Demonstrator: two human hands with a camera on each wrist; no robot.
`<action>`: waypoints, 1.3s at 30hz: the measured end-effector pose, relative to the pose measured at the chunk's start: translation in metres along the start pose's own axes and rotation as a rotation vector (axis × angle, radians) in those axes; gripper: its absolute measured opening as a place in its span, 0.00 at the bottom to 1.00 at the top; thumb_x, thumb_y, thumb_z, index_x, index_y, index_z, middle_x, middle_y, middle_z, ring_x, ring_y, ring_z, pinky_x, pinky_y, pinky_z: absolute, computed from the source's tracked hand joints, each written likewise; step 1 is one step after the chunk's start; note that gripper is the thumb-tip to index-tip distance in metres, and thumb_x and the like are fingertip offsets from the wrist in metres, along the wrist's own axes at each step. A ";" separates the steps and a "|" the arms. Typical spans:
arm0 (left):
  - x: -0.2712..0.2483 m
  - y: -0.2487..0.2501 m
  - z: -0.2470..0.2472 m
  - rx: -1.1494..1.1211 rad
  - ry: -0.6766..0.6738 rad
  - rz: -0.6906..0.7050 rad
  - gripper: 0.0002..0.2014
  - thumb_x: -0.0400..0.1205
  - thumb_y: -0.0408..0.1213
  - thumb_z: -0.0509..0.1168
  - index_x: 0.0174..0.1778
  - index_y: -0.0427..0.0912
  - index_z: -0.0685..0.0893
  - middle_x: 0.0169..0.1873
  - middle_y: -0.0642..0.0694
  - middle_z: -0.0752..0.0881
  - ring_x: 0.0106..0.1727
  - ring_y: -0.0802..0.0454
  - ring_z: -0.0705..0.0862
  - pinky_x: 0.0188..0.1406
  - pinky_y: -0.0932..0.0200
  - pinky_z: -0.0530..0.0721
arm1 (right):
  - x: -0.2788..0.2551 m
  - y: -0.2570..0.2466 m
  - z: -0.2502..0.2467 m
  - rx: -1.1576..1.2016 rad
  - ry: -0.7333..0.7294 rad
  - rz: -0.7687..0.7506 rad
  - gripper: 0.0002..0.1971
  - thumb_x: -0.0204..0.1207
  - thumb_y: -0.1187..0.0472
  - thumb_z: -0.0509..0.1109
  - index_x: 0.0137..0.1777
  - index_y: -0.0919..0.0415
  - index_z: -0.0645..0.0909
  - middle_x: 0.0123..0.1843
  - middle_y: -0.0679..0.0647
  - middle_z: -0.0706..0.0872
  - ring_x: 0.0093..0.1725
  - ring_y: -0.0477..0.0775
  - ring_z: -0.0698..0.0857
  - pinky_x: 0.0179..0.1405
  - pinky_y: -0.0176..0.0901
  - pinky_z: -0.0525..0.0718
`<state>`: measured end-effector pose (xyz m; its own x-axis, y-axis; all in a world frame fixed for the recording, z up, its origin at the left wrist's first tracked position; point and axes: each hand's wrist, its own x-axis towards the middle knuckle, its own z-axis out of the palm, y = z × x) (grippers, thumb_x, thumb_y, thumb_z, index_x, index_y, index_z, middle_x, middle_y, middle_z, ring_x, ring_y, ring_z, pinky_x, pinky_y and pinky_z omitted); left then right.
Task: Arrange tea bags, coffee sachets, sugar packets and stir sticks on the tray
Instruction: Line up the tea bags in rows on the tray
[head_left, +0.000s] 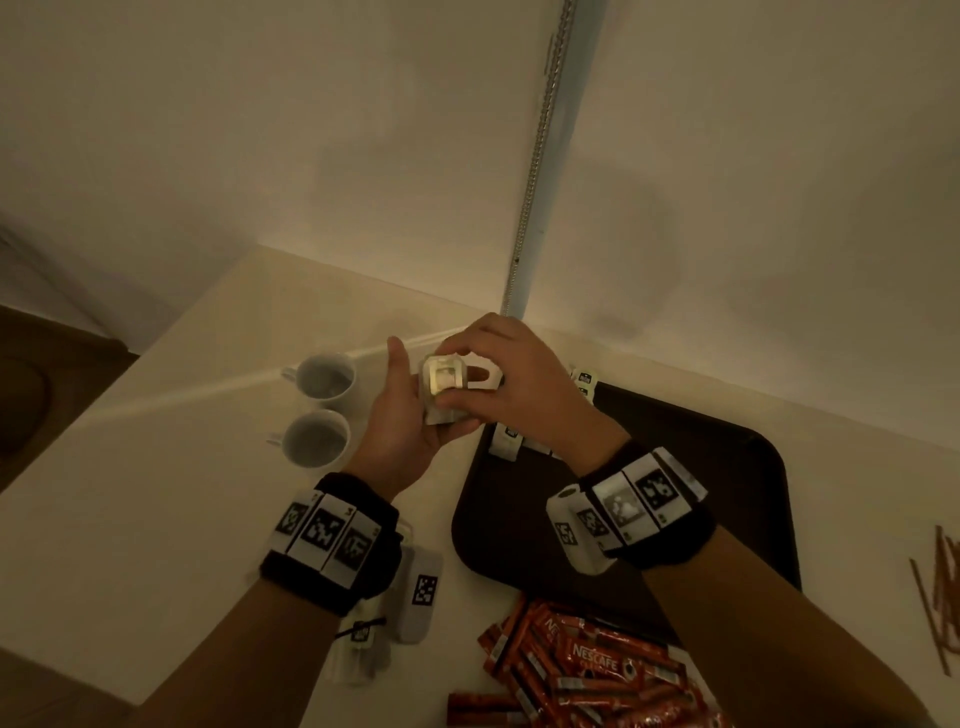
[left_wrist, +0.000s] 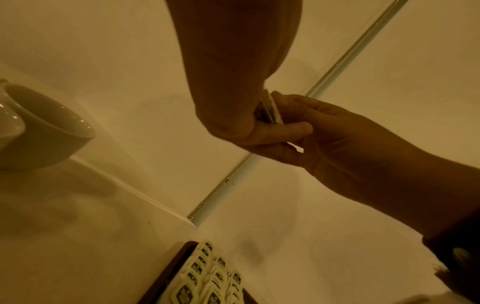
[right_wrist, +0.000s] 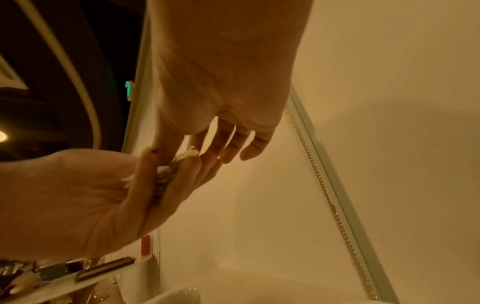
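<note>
Nearest the person, a loose heap of orange-red Nescafé coffee sachets (head_left: 587, 670) lies on the pale cream tabletop (head_left: 156, 493), too jumbled to count, and off at the right edge a scatter of thin brown wooden stir sticks (head_left: 943, 592) lies on the same surface, likewise uncountable. Beside the left forearm sit a few small white packets (head_left: 363, 644), their number unclear. Beyond the sachets is one dark brown plastic tray with rounded corners (head_left: 675, 493); white tea bag envelopes with dark labels (left_wrist: 207, 277) stand in at least three overlapping rows along its far left corner, the exact count hidden. Above the tray's left edge the two hands meet in the air: the left hand (head_left: 410, 431), palm up with fingers fairly straight and thumb raised, cradles a small stack of white tea bag packets (head_left: 441, 387), while the right hand (head_left: 519, 379) pinches the top of that stack between thumb and fingertips. To the left of the hands two white ceramic cups (head_left: 319, 410) stand side by side on the table, one farther than the other, both upright. Behind everything a metal bead chain (head_left: 540, 156) hangs down the cream wall.
</note>
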<state>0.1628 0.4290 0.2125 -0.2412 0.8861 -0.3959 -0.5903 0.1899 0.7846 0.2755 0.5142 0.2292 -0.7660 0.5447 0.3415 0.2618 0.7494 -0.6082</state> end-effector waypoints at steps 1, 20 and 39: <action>-0.001 0.000 0.001 0.001 -0.015 0.005 0.37 0.83 0.65 0.37 0.52 0.41 0.85 0.40 0.45 0.91 0.39 0.53 0.90 0.29 0.62 0.86 | 0.000 0.000 -0.002 -0.022 0.000 -0.004 0.20 0.65 0.49 0.78 0.54 0.56 0.84 0.49 0.50 0.81 0.50 0.51 0.79 0.49 0.45 0.77; -0.019 -0.003 0.029 0.074 -0.137 0.285 0.03 0.68 0.40 0.70 0.37 0.49 0.87 0.38 0.46 0.80 0.28 0.58 0.76 0.24 0.65 0.75 | 0.025 -0.060 -0.083 -0.017 0.011 0.023 0.05 0.70 0.56 0.77 0.40 0.57 0.89 0.29 0.35 0.81 0.31 0.32 0.80 0.34 0.24 0.75; -0.024 0.009 0.027 0.151 -0.205 0.428 0.08 0.66 0.40 0.76 0.40 0.55 0.88 0.40 0.38 0.81 0.26 0.57 0.75 0.23 0.63 0.76 | 0.016 -0.067 -0.093 0.165 -0.020 0.128 0.02 0.73 0.59 0.75 0.42 0.56 0.87 0.35 0.49 0.88 0.32 0.43 0.85 0.31 0.28 0.80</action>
<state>0.1843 0.4214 0.2420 -0.2717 0.9600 0.0672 -0.3495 -0.1635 0.9226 0.3005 0.5075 0.3425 -0.7446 0.6228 0.2401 0.2597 0.6016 -0.7554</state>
